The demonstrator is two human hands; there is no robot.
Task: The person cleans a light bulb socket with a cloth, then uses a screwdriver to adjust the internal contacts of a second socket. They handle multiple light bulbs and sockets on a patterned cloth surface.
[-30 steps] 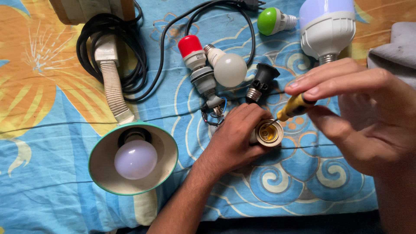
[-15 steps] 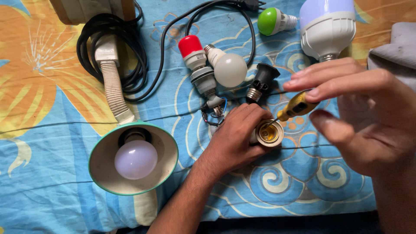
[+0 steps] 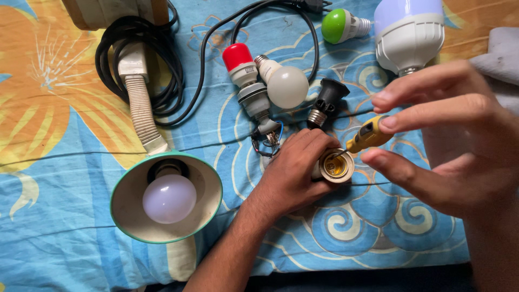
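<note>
Fingers of the left hand (image 3: 294,170) wrap a round lamp socket (image 3: 336,165) at frame centre, brass glinting inside. Right hand (image 3: 454,146) pinches a yellow-handled screwdriver (image 3: 369,133), tip in the socket. Red-capped bulb (image 3: 240,64) with a small pale label lies above on patterned blue cloth (image 3: 70,216).

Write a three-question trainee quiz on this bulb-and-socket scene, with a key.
1. True or false: the left hand grips the round beige lamp socket.
2. Which tool does the right hand hold in that socket: (a) pliers, (b) the yellow-handled screwdriver, (c) a knife?
3. Which bulb colour sits inside the green-rimmed cone lamp shade?

Key: 1 true. 2 b. 3 white, the round white bulb.
</note>
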